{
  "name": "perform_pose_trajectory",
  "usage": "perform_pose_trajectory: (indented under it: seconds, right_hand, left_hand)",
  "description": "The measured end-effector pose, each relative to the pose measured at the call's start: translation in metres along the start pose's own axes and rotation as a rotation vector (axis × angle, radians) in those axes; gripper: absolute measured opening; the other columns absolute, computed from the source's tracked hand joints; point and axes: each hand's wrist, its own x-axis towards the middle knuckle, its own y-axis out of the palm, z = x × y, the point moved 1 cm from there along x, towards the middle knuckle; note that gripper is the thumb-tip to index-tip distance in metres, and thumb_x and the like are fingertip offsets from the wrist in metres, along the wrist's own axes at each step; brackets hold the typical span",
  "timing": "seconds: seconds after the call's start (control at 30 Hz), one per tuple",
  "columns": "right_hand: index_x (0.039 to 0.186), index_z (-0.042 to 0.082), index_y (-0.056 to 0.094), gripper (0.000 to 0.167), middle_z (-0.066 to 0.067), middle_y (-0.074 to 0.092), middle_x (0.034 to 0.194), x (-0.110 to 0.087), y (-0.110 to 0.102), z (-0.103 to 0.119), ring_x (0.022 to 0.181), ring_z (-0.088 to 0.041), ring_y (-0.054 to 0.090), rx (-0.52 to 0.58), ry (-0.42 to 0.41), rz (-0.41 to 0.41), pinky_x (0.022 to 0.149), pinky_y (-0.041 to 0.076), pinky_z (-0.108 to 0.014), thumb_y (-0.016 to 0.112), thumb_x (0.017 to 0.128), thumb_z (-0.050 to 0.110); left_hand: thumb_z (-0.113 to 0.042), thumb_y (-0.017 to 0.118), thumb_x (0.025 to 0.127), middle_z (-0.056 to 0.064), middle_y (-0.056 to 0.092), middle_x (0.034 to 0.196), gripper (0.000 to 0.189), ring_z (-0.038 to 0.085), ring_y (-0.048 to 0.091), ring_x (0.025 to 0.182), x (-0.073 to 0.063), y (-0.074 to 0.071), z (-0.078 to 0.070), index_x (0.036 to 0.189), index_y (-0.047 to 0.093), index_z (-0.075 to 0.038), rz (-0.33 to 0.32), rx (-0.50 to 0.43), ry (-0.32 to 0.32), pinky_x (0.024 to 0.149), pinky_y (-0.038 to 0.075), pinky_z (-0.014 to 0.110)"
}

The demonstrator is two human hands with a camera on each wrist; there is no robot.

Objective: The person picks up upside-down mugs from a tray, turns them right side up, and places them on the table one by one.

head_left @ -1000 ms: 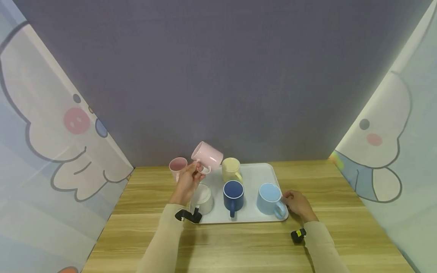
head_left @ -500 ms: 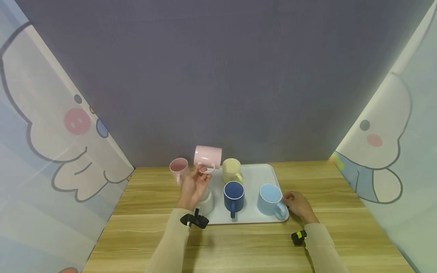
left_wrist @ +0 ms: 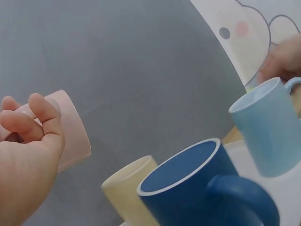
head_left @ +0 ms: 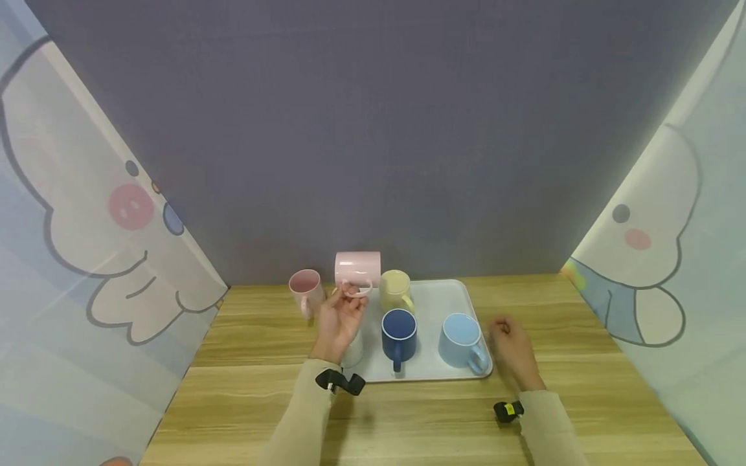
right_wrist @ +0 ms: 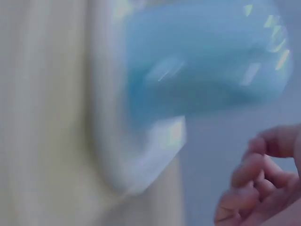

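Note:
My left hand (head_left: 339, 327) holds a pink mug (head_left: 358, 265) by its handle, lifted above the back left of the white tray (head_left: 428, 356). This mug lies on its side in the air, its handle downward. In the left wrist view, curled fingers (left_wrist: 44, 113) hide part of its pink wall. Just off the tray's right edge, my right hand (head_left: 514, 349) has loosely bent fingers and holds nothing. The light blue mug (head_left: 460, 340) stands on the tray, nearest to that hand. A dark blue mug (head_left: 399, 336) and a yellow mug (head_left: 395, 290) stand mid-tray.
A white mug (head_left: 353, 353) on the tray's left side is partly hidden behind my left hand. Another pink mug (head_left: 307, 291) stands on the wooden table (head_left: 245, 349), left of the tray. A grey wall (head_left: 373, 162) rises behind the table.
The held pink mug has turned from slanted to level and shifted slightly right with my left hand. My right hand has drawn a little away from the tray's edge, where its fingers were.

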Motion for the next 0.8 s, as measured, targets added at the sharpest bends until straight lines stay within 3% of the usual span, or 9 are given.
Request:
perform_pose_trajectory:
  seconds: [0.1,0.17,0.3,0.43,0.63,0.8]
  right_hand:
    - [0.118,-0.001,0.065,0.030,-0.015,0.067,0.096,-0.004,0.005,0.036,0.078,-0.012,0.056,0.072,-0.064,-0.047,0.066,0.046,-0.023,0.053,0.106,0.023]
    - [0.115,-0.002,0.066,0.025,-0.012,0.065,0.087,-0.007,0.012,0.060,0.072,-0.009,0.054,0.146,-0.101,-0.017,0.063,0.044,-0.022,0.055,0.105,0.019]
    - [0.111,-0.005,0.064,0.020,-0.002,0.056,0.075,-0.013,0.035,0.098,0.063,-0.007,0.049,0.353,-0.101,0.164,0.058,0.041,-0.020,0.056,0.104,0.012]
    - [0.116,-0.006,0.061,0.023,0.004,0.052,0.070,-0.016,0.059,0.121,0.058,-0.005,0.044,0.536,-0.047,0.359,0.054,0.037,-0.019,0.051,0.106,0.012]
    - [0.125,-0.002,0.059,0.032,0.007,0.048,0.067,-0.018,0.081,0.139,0.052,-0.003,0.039,0.866,0.039,0.585,0.050,0.032,-0.017,0.045,0.111,0.023]
    - [0.110,0.009,0.052,0.023,0.011,0.044,0.059,-0.016,0.082,0.149,0.043,0.000,0.036,1.222,0.157,0.777,0.044,0.027,-0.016,0.035,0.113,0.025]
  left_hand:
    - [-0.014,0.022,0.113,0.000,0.054,0.085,0.035,0.011,0.047,0.073,-0.002,0.003,0.005,0.093,0.050,-0.008,0.039,-0.005,-0.006,0.081,0.042,0.027]
    - [-0.013,0.021,0.112,0.000,0.054,0.085,0.036,0.011,0.045,0.070,-0.002,0.005,0.009,0.092,0.050,-0.008,0.054,-0.011,-0.013,0.081,0.041,0.027]
    - [-0.013,0.019,0.112,-0.001,0.054,0.085,0.036,0.010,0.041,0.066,-0.004,0.009,0.018,0.092,0.049,-0.009,0.061,0.006,-0.020,0.082,0.042,0.026]
    - [-0.015,0.018,0.112,-0.002,0.054,0.085,0.036,0.010,0.039,0.065,-0.005,0.013,0.029,0.094,0.049,-0.010,0.055,0.014,-0.026,0.082,0.043,0.025]
    - [-0.016,0.019,0.113,-0.004,0.056,0.082,0.040,0.008,0.040,0.064,-0.008,0.016,0.045,0.090,0.052,-0.013,0.030,0.017,-0.058,0.081,0.042,0.024]
    - [-0.018,0.020,0.113,-0.006,0.058,0.083,0.041,0.007,0.040,0.064,-0.010,0.016,0.054,0.089,0.054,-0.015,0.073,0.068,-0.075,0.083,0.043,0.023]
